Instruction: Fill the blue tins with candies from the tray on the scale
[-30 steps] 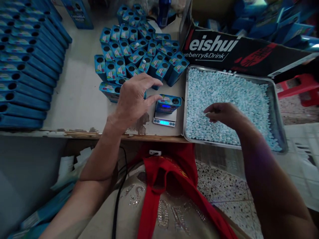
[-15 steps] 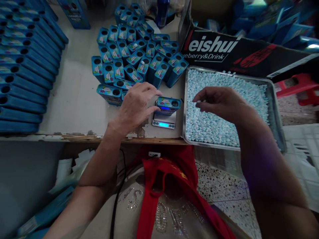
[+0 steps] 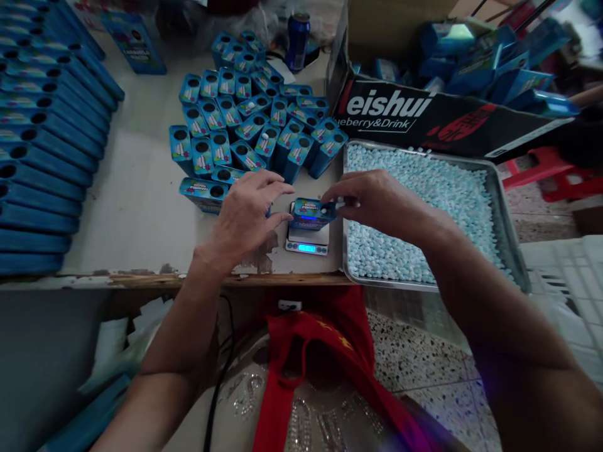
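A small blue candy box [image 3: 308, 212] stands upright on a pocket digital scale [image 3: 306, 247] with a lit display. Over the box's round top hole, my right hand [image 3: 372, 199] pinches a few small pale candies between thumb and fingertips. One white candy shows at the hole. My left hand [image 3: 247, 216] is held with thumb and fingers apart, just left of the box; its thumb tip comes close to the box's side, and I cannot tell whether they touch. To the right lies a metal tray [image 3: 346, 251] spread with pale blue and white candies [image 3: 391, 251].
Behind my left hand stand several blue candy boxes [image 3: 228, 110] with holes on top. Rows of similar boxes [image 3: 42, 169] line the left side. A black carton [image 3: 400, 113] holding blue boxes is behind the tray. A blue can [image 3: 298, 41] stands at the back.
My right hand has moved left from above the tray to the hole of the box on the scale. My left hand stays beside the box. The view has shifted slightly.
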### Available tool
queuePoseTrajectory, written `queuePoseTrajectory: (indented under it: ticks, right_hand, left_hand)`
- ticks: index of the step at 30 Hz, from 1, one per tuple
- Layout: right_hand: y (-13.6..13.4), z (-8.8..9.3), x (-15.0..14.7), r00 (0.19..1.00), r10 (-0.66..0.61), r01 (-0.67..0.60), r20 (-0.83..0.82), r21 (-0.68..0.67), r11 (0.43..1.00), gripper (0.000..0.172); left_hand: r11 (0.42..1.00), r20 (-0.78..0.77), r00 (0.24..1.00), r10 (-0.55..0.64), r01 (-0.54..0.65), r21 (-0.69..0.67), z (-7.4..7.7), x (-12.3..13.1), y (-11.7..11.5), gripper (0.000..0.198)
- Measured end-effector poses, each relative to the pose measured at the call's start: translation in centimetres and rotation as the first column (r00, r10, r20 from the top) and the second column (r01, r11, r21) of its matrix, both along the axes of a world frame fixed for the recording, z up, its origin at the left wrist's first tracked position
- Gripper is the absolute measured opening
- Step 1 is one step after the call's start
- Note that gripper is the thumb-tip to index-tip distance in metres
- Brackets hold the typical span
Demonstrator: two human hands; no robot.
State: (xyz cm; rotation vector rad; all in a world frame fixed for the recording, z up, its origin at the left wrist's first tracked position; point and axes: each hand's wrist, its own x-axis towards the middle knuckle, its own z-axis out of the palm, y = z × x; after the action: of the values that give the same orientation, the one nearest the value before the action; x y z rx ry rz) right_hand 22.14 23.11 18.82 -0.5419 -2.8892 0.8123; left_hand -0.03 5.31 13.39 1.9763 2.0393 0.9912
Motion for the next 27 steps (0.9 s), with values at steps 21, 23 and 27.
queuePoseTrajectory:
  ticks: [21, 23, 27]
  right_hand:
    - [-0.7, -6.6, 12.7, 0.86, -0.503, 0.506, 0.088, -0.015, 0.862, 0.016]
    - [-0.9, -6.9, 12.8, 0.873, -0.481, 0.483, 0.074, 0.0, 0.876, 0.015]
    - [-1.3, -7.2, 13.1, 0.862, -0.505, 0.499, -0.043, -0.108, 0.86, 0.021]
  left_hand:
    - [0.999, -0.131, 0.991, -0.032, 0.03, -0.018, 1.6, 1.6, 0.1, 0.04]
    - [0.996, -0.182, 0.983, -0.027, 0.011, -0.083, 1.7, 2.1, 0.6, 0.058]
    - [0.99, -0.272, 0.962, -0.013, -0.025, -0.136, 1.3, 3.1, 1.7, 0.098]
